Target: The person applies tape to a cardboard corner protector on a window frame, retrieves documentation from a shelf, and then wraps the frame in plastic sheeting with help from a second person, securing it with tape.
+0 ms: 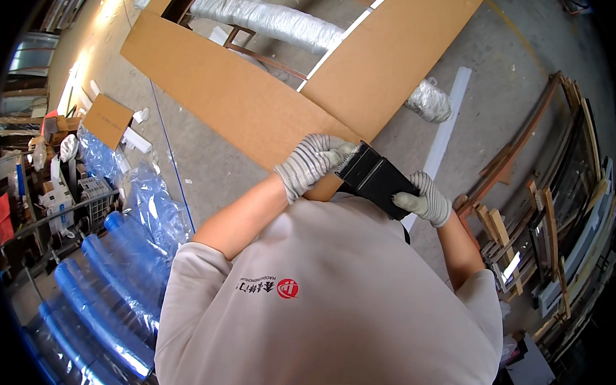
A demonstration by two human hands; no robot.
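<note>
Tool (pixel 378 181), black and boxy with a toothed strip along one end, looks stiff and probably light enough for one hand, its smooth faces perhaps a little slick under knit gloves. The best hold is likely the plain end, away from the teeth, which could snag fabric. It lies between the two hands: to the left of the right hand (pixel 427 200), which grips that plain end with its thumb over the upper face, and to the right of the left hand (pixel 315 166), whose fingers are curled narrow against the toothed end; whether they pinch anything there cannot be told. Cardboard (pixel 237 88) spreads beyond the left hand, away from the person.
</note>
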